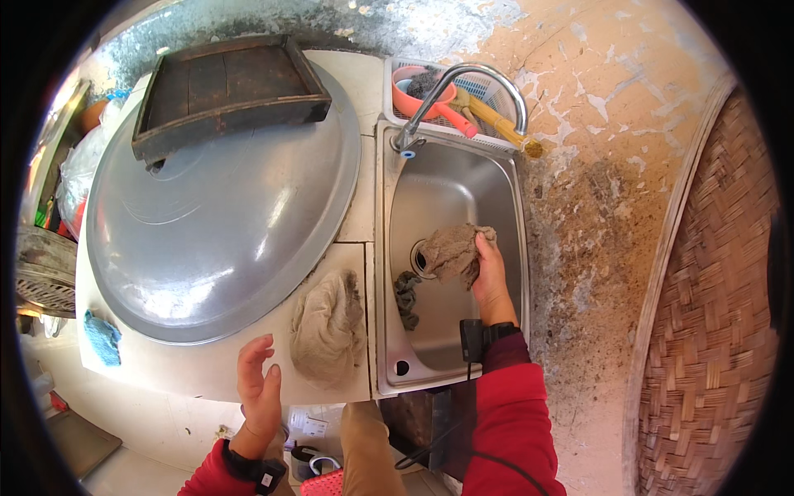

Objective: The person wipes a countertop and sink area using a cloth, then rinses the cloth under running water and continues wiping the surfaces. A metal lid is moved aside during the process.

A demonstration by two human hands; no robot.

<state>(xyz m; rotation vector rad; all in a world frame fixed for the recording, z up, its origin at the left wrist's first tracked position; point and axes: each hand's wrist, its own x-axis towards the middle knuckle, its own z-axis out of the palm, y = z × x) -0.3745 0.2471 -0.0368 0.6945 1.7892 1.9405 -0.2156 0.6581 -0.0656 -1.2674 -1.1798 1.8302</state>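
Note:
My right hand (492,273) grips a crumpled brown cloth (450,251) over the stainless steel sink (446,322), beside the drain hole (420,259), which the cloth partly covers. A small dark rag (406,301) lies on the sink floor just left of it. My left hand (259,384) is empty, its fingers apart, near the front edge of the tiled counter (260,363). Between my hands, a bunched beige cloth (329,328) with dark stains rests on the tiles. A chrome faucet (481,69) arches over the back of the sink.
A large domed metal lid (242,217) covers much of the counter, with a dark wooden tray (226,90) on it. Behind the sink, a white plastic basket (490,84) holds a pink ladle (425,99) and a brush. A blue cloth (102,338) lies left; a woven panel (707,310) stands right.

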